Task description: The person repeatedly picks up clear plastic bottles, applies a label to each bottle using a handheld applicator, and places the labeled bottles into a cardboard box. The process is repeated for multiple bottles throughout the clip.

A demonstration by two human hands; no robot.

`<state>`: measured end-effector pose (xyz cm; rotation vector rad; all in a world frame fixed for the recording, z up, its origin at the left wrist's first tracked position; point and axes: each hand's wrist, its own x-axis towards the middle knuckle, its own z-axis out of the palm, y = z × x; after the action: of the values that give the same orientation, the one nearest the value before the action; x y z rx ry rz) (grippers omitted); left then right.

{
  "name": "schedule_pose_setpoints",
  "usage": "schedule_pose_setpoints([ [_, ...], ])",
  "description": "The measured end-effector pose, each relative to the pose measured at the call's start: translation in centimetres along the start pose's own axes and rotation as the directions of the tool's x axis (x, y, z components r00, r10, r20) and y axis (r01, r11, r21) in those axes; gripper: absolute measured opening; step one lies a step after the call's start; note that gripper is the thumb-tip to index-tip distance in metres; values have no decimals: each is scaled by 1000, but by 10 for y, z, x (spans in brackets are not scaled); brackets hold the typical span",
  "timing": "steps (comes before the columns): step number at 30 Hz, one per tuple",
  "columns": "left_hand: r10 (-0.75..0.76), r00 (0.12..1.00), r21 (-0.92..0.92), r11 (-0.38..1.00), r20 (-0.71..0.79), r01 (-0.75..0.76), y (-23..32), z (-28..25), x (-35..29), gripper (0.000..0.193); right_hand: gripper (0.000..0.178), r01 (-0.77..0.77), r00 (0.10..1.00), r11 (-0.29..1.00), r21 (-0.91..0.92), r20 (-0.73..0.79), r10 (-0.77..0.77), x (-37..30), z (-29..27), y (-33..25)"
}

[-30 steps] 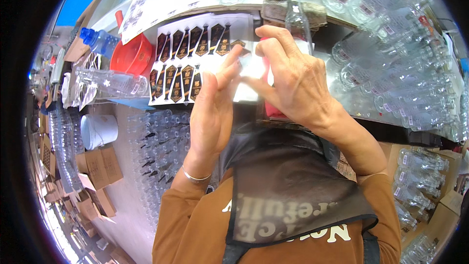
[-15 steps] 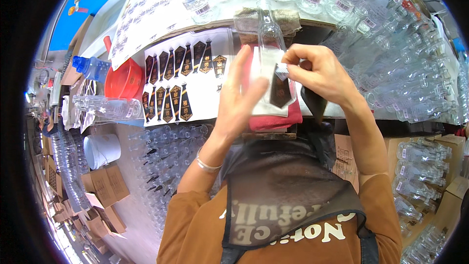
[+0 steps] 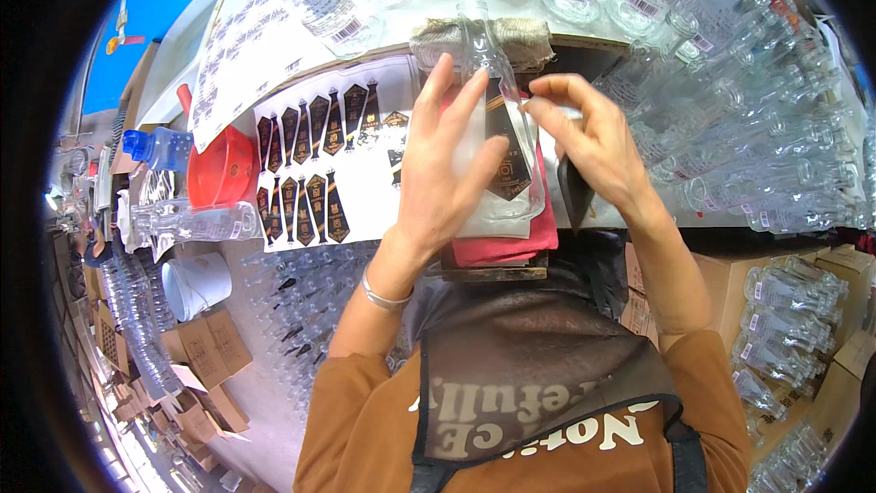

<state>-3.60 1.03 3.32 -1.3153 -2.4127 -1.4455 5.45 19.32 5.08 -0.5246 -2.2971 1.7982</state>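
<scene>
Bottle [image 3: 512, 96] lies partly under left hand [image 3: 441, 173], fingers spread; right hand [image 3: 595, 146] bent, pinch unclear; uneven pressure could crease dark label [image 3: 514, 148].

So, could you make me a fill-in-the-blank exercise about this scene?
1. The thumb that overlaps the dark label in the picture belongs to the person's ____ hand.
2. Under the clear bottle, the cloth that juts out nearest the person is ____.
3. Beside the red basin is a capped bottle whose cap is ____.

Missing words: left; red; blue.
</scene>
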Motion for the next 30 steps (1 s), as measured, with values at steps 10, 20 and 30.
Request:
schedule_pose_setpoints([
  [10,11,1000,117,993,-2,-11,-6,7,14,58,53,108,993,991,-75,62,-104,-14,13,9],
  [20,-93,996,-150,984,16,95,-8,3,8,58,54,36,997,994,103,68,-43,-19,12,19],
  [30,-430,880,-666,597,204,447,8,7,-35,58,51,-14,990,984,177,142,-11,-34,13,31],
])
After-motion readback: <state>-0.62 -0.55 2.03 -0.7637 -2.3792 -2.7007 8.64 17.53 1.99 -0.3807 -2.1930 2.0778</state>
